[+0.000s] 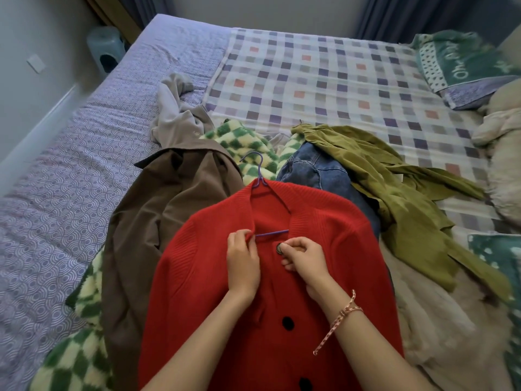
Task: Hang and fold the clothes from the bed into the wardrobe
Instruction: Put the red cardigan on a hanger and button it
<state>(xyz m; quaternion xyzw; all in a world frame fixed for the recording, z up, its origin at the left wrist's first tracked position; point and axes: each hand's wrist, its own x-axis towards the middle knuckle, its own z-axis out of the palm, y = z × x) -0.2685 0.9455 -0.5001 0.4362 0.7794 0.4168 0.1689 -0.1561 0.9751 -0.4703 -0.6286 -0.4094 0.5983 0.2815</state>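
Red ribbed cardigan [214,266] lay on the bed [84,153], on a purple hanger [260,176]; three buttons showed. Left hand [243,263] pinched its placket; right hand [306,256] pinched the top button [279,247]. Beyond: brown coat [169,198], jeans [313,169], olive shirt [394,190].

Red rib-knit cardigan [270,292] w/ black buttons [288,323] + one silvery-grey button [280,247], on a purple hanger [258,172]; next to it a brown coat [158,210], a green/cream checkerboard fleece [239,136], blue denim jeans [313,167], an olive-green shirt [394,193] & a pale grey garment [172,108]. Bed sheet [84,170] is lilac w/ white scallop-arc print, blanket [324,77] is white/grey check w/ purple, grey & coral squares, teal pillow [456,63] has white dots + white lettering. Pink/white braided cord bracelet [342,313] on the right wrist.
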